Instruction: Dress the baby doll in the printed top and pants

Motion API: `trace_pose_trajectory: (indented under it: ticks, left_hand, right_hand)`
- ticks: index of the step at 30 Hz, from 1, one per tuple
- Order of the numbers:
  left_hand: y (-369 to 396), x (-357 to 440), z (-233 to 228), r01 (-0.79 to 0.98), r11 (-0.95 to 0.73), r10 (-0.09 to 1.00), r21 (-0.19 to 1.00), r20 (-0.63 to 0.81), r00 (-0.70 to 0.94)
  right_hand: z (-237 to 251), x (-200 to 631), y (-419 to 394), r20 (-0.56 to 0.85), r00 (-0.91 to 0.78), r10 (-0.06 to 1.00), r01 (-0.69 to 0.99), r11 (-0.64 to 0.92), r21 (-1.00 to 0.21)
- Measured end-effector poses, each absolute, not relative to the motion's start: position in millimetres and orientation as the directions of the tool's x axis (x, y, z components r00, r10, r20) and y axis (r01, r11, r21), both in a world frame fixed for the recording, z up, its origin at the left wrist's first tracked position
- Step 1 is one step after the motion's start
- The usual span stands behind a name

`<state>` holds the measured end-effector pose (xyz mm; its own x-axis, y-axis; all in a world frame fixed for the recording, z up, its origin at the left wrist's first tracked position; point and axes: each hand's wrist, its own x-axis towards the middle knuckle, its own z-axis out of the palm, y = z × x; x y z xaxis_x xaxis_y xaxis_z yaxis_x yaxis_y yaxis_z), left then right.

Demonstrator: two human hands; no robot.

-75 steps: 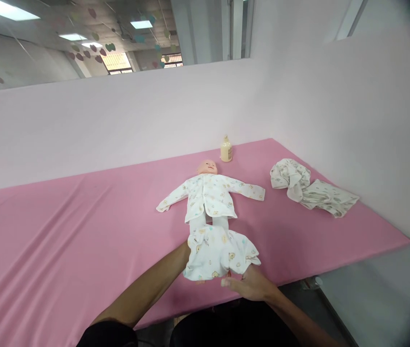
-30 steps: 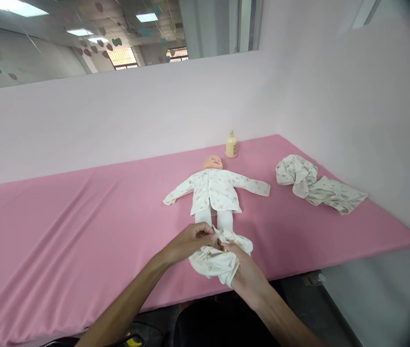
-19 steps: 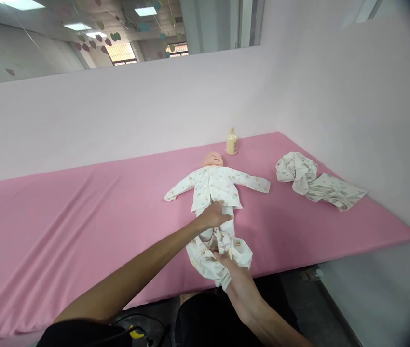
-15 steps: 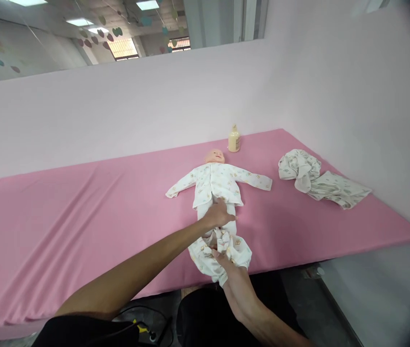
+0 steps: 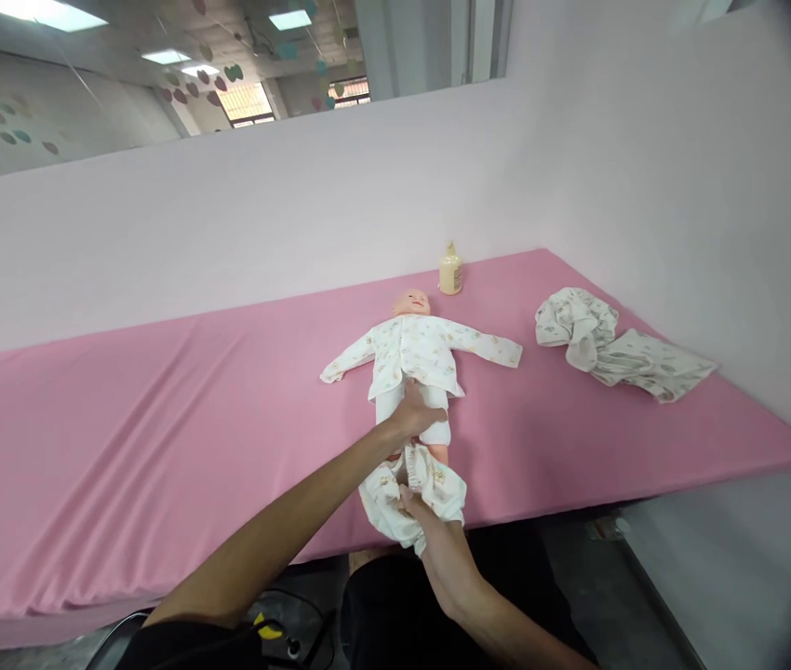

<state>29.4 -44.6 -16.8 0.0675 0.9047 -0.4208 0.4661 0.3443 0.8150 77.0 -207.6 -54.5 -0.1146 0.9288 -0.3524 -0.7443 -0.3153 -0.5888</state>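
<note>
A baby doll (image 5: 412,302) lies face up in a white patterned jacket (image 5: 420,346) and white leggings (image 5: 435,433), arms spread. My left hand (image 5: 409,416) is closed over the doll's upper legs, thumb out to the right; its other fingers are partly hidden. Below it, bunched white patterned pants (image 5: 385,502) surround the lower legs near the front edge. My right hand (image 5: 437,535) grips the pants, its thumb at the waistband opening and its fingers hidden under the cloth. A bit of bare doll leg (image 5: 439,454) shows between leggings and pants.
The doll rests on a pink-covered table (image 5: 262,400) against a white wall (image 5: 262,214). Behind its head stands a cream pump bottle (image 5: 450,273). Crumpled patterned baby clothes (image 5: 581,326) lie to the right. A mirror or window (image 5: 158,84) spans the top left.
The pants have shifted slightly left with my right hand, and more of the doll's bare lower leg shows. My left hand has moved slightly left over the legs.
</note>
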Motion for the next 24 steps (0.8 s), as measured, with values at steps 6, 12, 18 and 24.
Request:
trace_pose_trajectory:
  ticks: [6, 12, 18, 24]
  left_hand:
    - [-42, 27, -1, 0.167, 0.48, 0.839, 0.861, -0.506, 0.2]
    - [-48, 18, -3, 0.021, 0.44, 0.853, 0.898, -0.425, 0.303]
    - [-50, 3, -3, 0.093, 0.434, 0.771, 0.896, -0.423, 0.477]
    - [-58, -6, 4, 0.475, 0.371, 0.668, 0.798, -0.585, 0.46]
  right_hand:
    - [-74, 87, -214, -0.205, 0.1, 0.974, -0.562, -0.114, -0.819]
    - [-64, 107, -196, -0.345, 0.002, 0.939, -0.827, -0.192, -0.528]
    - [-51, 124, -191, -0.467, -0.021, 0.884, -0.85, -0.262, -0.457]
    - [-48, 126, -194, -0.523, 0.019, 0.852, -0.783, -0.312, -0.538]
